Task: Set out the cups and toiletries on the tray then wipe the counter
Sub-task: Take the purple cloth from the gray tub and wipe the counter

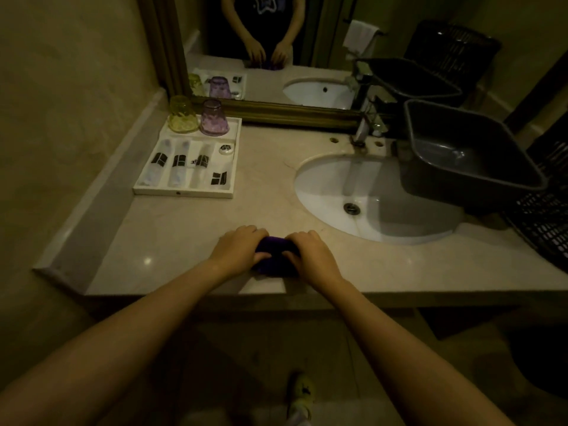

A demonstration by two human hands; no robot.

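Both hands press on a bunched purple cloth [275, 256] at the counter's [184, 241] front edge, the left hand [238, 249] curled over its left end, the right hand [310, 256] over its right. Beyond the left hand sits the white tray [184, 192], holding a yellow cup [182, 115], purple cup [213, 118] and packaged toiletries [179, 162].

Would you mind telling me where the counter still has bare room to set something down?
Free: the counter strip between the white tray and both hands on the purple cloth; also the front right stretch below the sink. Crowded: the right end, taken by the grey basin and black basket, and around the faucet.
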